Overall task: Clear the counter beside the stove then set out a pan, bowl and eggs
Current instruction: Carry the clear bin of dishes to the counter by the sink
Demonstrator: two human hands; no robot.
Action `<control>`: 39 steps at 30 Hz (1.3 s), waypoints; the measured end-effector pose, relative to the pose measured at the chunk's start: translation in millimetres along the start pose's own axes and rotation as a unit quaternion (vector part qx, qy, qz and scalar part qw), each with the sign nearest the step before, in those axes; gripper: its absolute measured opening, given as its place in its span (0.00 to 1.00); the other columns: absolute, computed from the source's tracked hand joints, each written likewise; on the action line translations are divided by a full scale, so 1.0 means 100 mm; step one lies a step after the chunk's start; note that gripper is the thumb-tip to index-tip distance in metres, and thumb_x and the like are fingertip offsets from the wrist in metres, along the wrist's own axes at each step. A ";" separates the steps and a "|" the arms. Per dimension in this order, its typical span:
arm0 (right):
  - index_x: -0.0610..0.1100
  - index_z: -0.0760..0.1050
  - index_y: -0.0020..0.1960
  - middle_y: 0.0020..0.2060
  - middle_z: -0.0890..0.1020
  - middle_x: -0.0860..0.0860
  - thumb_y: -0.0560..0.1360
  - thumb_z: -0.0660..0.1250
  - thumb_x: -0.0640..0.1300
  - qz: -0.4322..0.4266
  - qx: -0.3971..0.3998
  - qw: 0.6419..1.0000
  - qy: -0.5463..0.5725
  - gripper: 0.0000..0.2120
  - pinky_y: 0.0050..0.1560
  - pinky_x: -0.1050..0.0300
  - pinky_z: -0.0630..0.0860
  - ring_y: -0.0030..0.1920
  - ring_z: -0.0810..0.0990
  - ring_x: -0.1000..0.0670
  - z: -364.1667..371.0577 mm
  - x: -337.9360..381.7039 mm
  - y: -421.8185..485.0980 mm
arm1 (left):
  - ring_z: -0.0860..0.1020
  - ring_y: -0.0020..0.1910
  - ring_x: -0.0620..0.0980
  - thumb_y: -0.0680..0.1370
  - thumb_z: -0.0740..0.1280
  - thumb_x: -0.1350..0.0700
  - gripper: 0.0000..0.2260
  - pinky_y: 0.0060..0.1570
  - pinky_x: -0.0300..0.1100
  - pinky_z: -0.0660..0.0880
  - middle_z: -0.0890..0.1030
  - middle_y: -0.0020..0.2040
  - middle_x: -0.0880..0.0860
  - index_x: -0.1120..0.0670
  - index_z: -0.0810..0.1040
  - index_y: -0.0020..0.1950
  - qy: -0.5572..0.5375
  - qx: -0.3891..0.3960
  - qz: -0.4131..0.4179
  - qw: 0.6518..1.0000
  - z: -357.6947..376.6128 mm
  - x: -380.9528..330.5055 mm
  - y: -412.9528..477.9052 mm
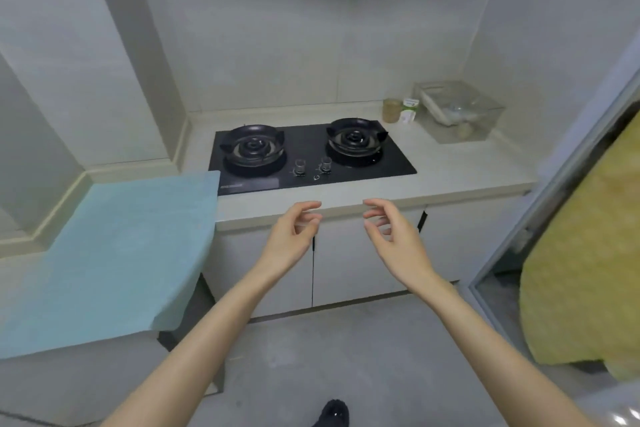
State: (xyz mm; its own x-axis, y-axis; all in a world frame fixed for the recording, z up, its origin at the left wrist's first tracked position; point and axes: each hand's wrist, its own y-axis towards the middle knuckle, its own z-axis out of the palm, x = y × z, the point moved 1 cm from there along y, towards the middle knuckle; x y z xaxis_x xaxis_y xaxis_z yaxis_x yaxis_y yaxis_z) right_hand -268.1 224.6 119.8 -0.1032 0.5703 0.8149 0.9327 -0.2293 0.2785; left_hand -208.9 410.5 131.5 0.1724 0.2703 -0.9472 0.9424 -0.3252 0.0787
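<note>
Two burners (254, 146), one clear container (460, 111), two jars (391, 110)

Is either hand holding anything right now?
No, the left hand and the right hand both hover before the counter edge with loosely curled fingers, holding nothing.

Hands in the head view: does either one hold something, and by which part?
Nothing is held. The left hand and the right hand are both empty, fingers loosely curled, in front of the counter.
</note>
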 end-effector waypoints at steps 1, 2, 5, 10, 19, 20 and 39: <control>0.55 0.70 0.62 0.49 0.78 0.60 0.78 0.63 0.42 0.010 -0.004 1.000 -0.005 0.14 0.53 0.59 0.72 0.50 0.76 0.58 -0.06 -0.08 0.11 | 0.78 0.49 0.45 0.80 0.62 0.61 0.12 0.48 0.37 0.75 0.81 0.54 0.51 0.49 0.75 0.62 -0.007 0.012 -0.001 1.000 0.09 -0.01 0.17; 0.55 0.70 0.62 0.49 0.78 0.60 0.78 0.63 0.43 0.019 -0.012 1.000 -0.013 0.14 0.53 0.59 0.72 0.50 0.76 0.58 -0.13 -0.17 0.26 | 0.78 0.50 0.46 0.80 0.62 0.60 0.12 0.48 0.37 0.76 0.81 0.54 0.51 0.48 0.75 0.61 -0.010 0.025 0.004 1.000 0.19 -0.01 0.40; 0.57 0.69 0.62 0.51 0.78 0.59 0.78 0.63 0.43 0.040 -0.029 0.999 -0.021 0.15 0.52 0.58 0.73 0.49 0.76 0.58 -0.35 -0.44 0.70 | 0.80 0.50 0.49 0.80 0.63 0.57 0.12 0.52 0.44 0.78 0.81 0.54 0.47 0.46 0.75 0.61 -0.007 0.061 0.005 0.998 0.47 -0.04 1.02; 0.56 0.70 0.62 0.52 0.77 0.59 0.77 0.62 0.43 0.067 -0.068 0.995 -0.036 0.15 0.48 0.53 0.77 0.47 0.76 0.54 -0.72 -0.81 1.25 | 0.80 0.51 0.51 0.80 0.62 0.56 0.12 0.53 0.49 0.78 0.80 0.54 0.45 0.43 0.74 0.61 -0.013 0.116 0.008 0.993 0.93 -0.16 1.79; 0.56 0.68 0.64 0.55 0.74 0.60 0.79 0.63 0.45 0.100 -0.103 0.986 -0.087 0.16 0.51 0.59 0.74 0.51 0.74 0.56 -1.44 -1.60 2.06 | 0.79 0.53 0.48 0.80 0.62 0.57 0.13 0.59 0.47 0.76 0.81 0.53 0.44 0.46 0.74 0.63 -0.025 0.166 -0.016 0.986 1.81 -0.29 2.94; 0.55 0.68 0.65 0.56 0.73 0.60 0.79 0.63 0.45 0.099 -0.103 0.985 -0.100 0.16 0.52 0.59 0.73 0.52 0.74 0.56 -1.54 -1.72 2.18 | 0.79 0.53 0.48 0.80 0.62 0.57 0.14 0.59 0.47 0.76 0.81 0.53 0.44 0.46 0.74 0.64 -0.027 0.169 -0.019 0.985 1.94 -0.31 3.08; 0.50 0.69 0.67 0.62 0.69 0.56 0.78 0.63 0.42 0.084 -0.004 0.986 -0.147 0.18 0.58 0.52 0.72 0.58 0.73 0.49 -3.23 -3.86 4.48 | 0.78 0.56 0.53 0.80 0.61 0.57 0.18 0.51 0.43 0.77 0.77 0.56 0.48 0.48 0.69 0.70 -0.073 0.085 -0.130 0.985 4.07 -0.54 5.30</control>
State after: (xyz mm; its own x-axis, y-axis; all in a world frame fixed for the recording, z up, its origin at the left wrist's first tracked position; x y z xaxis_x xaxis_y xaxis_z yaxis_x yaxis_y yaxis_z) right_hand 77.5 -353.1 93.8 0.1586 0.7274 0.6676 0.9249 -0.3461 0.1575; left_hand 164.9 -144.8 98.0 -0.1235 0.2346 -0.9642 0.8858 -0.4118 -0.2137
